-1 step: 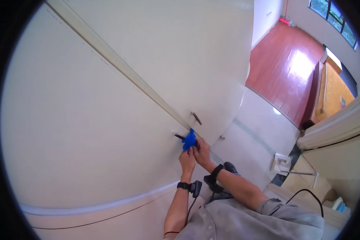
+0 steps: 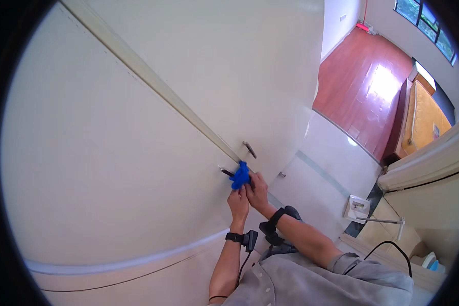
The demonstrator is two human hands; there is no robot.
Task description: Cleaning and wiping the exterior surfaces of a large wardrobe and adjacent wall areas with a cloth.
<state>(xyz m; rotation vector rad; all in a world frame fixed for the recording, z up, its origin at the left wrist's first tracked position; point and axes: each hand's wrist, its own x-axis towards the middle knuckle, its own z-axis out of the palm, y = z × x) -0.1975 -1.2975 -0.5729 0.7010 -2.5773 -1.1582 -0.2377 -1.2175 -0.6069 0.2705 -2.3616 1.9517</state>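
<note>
A blue cloth (image 2: 241, 176) is bunched up at the dark handle (image 2: 226, 172) of the left cream door panel (image 2: 112, 168). It covers part of that handle, so whether it is wrapped round it or only pressed against it cannot be told. My left hand (image 2: 238, 205) is closed, its fingertips pinching the cloth's lower edge. Close beside it, my right hand (image 2: 257, 193) grips the cloth's right side with bent fingers. A second dark handle (image 2: 249, 149) sticks out of the right door panel (image 2: 229, 76), just above the cloth.
A raised strip (image 2: 153, 84) runs between the panels. To the right lie pale tiles (image 2: 321, 163) and a reddish wood floor (image 2: 362, 86). A yellow mattress (image 2: 426, 117) rests in a brown frame. A white basin-like fixture (image 2: 358, 208) sits at the right. Straps and a cable are on my wrists.
My hands and the blue cloth appear very slightly higher in the picture. Both hands keep their hold on the cloth.
</note>
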